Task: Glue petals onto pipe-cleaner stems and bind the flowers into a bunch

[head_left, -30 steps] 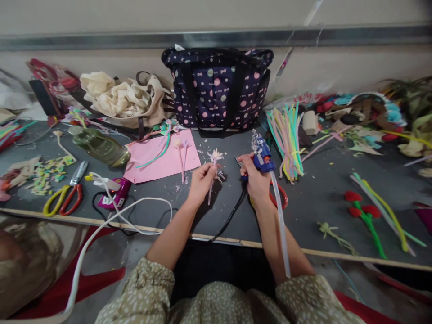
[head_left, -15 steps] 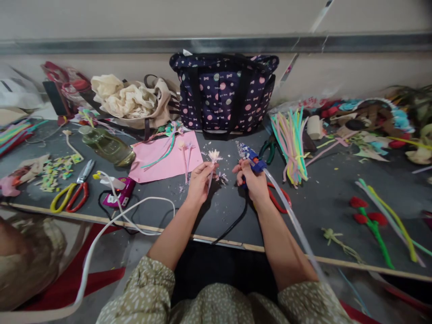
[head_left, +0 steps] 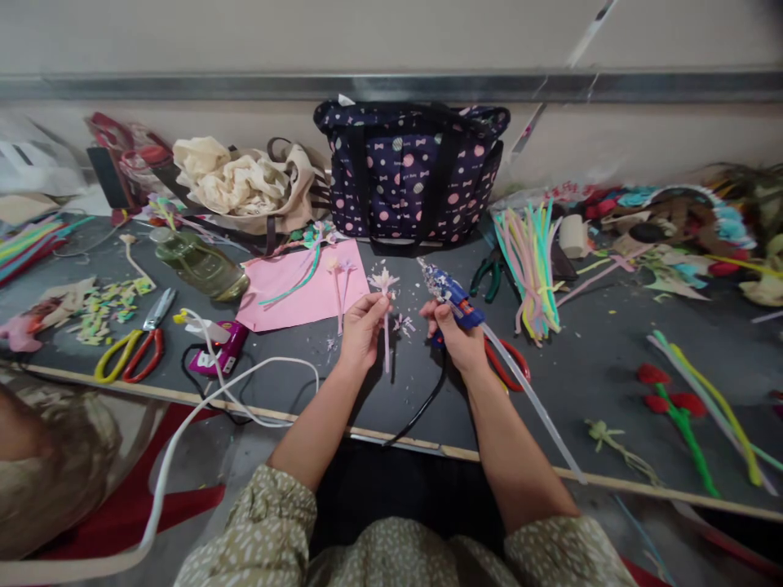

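Observation:
Between the thumb and fingers of my left hand [head_left: 364,326] is a pale pink pipe-cleaner flower [head_left: 384,282], its petals spread above the fingertips and its stem hanging below. My right hand [head_left: 458,330] is wrapped round a blue glue gun [head_left: 456,295]; a long clear glue stick [head_left: 535,405] sticks out of its back end. Whitish residue covers the gun's nozzle, which points up and to the left, apart from the flower. Petal scraps [head_left: 404,324] lie on the dark table between my hands. Two similar flowers [head_left: 340,281] rest on pink paper [head_left: 287,302] left of my left hand.
Behind stands a dark patterned bag [head_left: 416,175]. Green-handled pliers [head_left: 488,275] and a pipe-cleaner bundle [head_left: 531,273] lie right of the glue gun. Leftward are scissors [head_left: 143,338], a bottle [head_left: 201,262], a purple power adapter [head_left: 218,349] and a white cable [head_left: 177,436]. Another person's arm shows at far left.
My left hand has turned the flower, so its stem now hangs straight down in view. The glue gun has tilted, its back end and glue stick swinging lower; both hands keep their hold.

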### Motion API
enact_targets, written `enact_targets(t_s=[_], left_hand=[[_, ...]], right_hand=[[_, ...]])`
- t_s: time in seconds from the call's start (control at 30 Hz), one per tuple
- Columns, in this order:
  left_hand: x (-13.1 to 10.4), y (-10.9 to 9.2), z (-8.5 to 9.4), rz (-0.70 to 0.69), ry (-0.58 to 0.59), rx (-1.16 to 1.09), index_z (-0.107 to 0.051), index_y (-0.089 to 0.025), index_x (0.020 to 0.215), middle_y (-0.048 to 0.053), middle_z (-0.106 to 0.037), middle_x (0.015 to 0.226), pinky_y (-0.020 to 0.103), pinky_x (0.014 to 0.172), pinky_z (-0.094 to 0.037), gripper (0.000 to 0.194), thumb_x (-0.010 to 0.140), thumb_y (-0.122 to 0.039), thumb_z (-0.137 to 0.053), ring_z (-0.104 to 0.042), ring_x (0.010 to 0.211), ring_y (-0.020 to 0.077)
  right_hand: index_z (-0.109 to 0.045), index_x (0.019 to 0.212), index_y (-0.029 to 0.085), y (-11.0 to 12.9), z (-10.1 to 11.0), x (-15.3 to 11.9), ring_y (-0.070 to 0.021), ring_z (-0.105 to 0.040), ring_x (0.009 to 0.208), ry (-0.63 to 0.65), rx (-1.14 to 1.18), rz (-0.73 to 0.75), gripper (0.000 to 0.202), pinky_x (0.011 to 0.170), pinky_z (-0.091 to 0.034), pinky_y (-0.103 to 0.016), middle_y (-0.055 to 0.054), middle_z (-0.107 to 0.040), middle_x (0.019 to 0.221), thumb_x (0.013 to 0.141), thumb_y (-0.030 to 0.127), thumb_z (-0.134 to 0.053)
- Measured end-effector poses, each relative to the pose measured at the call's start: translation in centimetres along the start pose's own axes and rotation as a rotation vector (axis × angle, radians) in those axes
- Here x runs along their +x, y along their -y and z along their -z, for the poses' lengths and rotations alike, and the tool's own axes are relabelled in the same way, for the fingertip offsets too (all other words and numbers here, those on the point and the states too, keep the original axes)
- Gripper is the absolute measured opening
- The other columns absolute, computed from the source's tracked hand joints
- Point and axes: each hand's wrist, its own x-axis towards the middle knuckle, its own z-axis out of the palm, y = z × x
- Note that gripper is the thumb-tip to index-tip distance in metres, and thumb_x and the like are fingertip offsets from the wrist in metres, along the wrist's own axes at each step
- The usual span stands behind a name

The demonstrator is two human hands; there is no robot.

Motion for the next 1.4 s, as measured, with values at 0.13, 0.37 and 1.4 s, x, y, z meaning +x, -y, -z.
enact_targets(t_s=[0.13, 0.37, 1.4], left_hand=[[0.1, 0.0, 0.1, 0.038, 0.005, -0.016, -0.069, -0.015, 0.082, -0.001, -0.065, 0.068, 0.016, 0.052, -0.044, 0.025, 0.065, -0.030, -0.081, -0.056, 0.055, 0.0055], [0.4, 0.3, 0.5, 0.055, 0.039, -0.047, -0.068, -0.014, 0.081, -0.001, -0.064, 0.068, 0.015, 0.051, -0.042, 0.027, 0.065, -0.030, -0.081, -0.055, 0.054, 0.0048], [0.2, 0.0, 0.3, 0.134, 0.142, -0.084, -0.061, -0.015, 0.071, -0.002, -0.056, 0.061, 0.018, 0.048, -0.040, 0.027, 0.063, -0.030, -0.081, -0.048, 0.050, 0.0057]], right_hand=[[-0.062, 0.081, 0.020, 0.1, -0.2, -0.2, -0.0100, -0.050, 0.046, 0.052, -0.033, -0.018, 0.041, 0.048, -0.045, -0.026, -0.002, -0.065, 0.068, 0.081, 0.060, -0.060], [-0.058, 0.085, 0.021, 0.8, -0.6, -0.6, -0.0094, -0.049, 0.041, 0.143, -0.058, -0.052, 0.041, 0.042, -0.041, -0.025, -0.001, -0.069, 0.069, 0.079, 0.062, -0.061], [-0.055, 0.063, 0.022, -0.7, -0.1, -0.4, -0.0134, -0.050, 0.044, 0.159, -0.372, -0.021, 0.037, 0.045, -0.039, -0.026, 0.003, -0.052, 0.047, 0.079, 0.054, -0.064]])
